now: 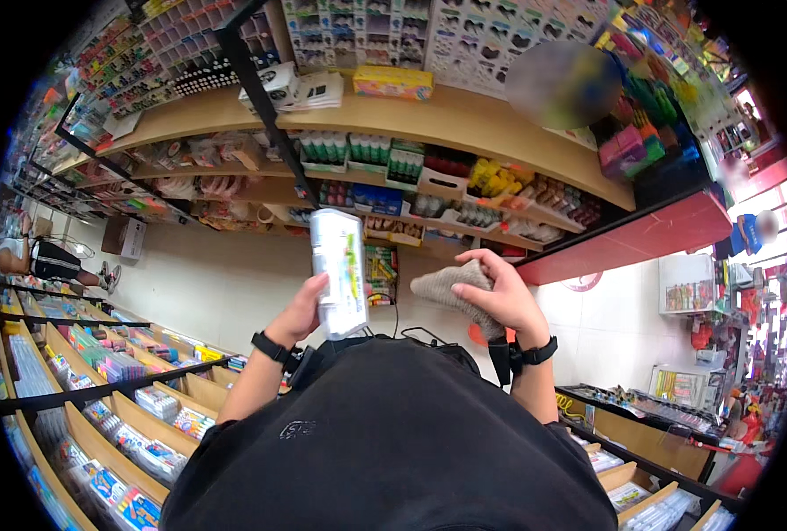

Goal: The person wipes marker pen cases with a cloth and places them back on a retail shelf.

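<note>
My left hand [302,306] grips a white and clear plastic case [342,272] with a colourful printed label, held upright in front of my body. In my right hand [500,295] is a folded grey-brown cloth [456,292], pinched between thumb and fingers. The case and the cloth are apart, with the tiled floor showing between them. Black straps circle both wrists. What the case contains cannot be told.
A wooden shelf unit [460,109] with boxed goods stands ahead. Divided wooden bins [118,398] of packaged stationery lie at left, more bins [632,488] at lower right. A cardboard box [123,237] is on the floor near a seated person [55,259]. Another person [745,233] is far right.
</note>
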`<state>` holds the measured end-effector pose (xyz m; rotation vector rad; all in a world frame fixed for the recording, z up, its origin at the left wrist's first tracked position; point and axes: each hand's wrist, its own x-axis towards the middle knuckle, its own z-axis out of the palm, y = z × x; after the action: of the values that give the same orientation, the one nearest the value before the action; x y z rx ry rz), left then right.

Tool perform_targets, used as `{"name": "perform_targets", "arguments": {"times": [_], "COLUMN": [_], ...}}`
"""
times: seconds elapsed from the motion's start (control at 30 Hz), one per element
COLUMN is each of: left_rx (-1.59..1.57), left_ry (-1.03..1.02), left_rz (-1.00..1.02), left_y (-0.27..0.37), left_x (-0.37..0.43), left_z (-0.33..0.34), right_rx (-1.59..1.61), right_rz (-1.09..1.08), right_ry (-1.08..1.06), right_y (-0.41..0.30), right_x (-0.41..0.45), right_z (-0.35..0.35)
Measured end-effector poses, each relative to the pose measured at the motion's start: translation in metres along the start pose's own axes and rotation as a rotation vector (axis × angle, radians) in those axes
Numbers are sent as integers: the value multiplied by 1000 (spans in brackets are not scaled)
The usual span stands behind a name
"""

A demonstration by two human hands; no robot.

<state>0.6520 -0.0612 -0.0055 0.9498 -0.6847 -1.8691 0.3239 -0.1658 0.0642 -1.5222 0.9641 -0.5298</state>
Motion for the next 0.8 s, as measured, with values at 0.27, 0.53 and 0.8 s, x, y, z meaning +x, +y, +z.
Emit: {"name": "perform_targets", "arguments": {"times": [0.27,0.53,0.8], "left_rx": [811,747,517], "left_ry": [-75,-198,-366], "left_rz": [-384,-371,-61], "left_y": [-39,-43,6], "left_x": [26,16,18], "left_z": [89,85,124], "right_rx": [64,312,497], "right_rz": [193,190,-400], "right_ry": [152,310,543], "right_y": [68,76,-18], "right_x": [-67,-98,-76], "right_z": [-19,0,35]}}
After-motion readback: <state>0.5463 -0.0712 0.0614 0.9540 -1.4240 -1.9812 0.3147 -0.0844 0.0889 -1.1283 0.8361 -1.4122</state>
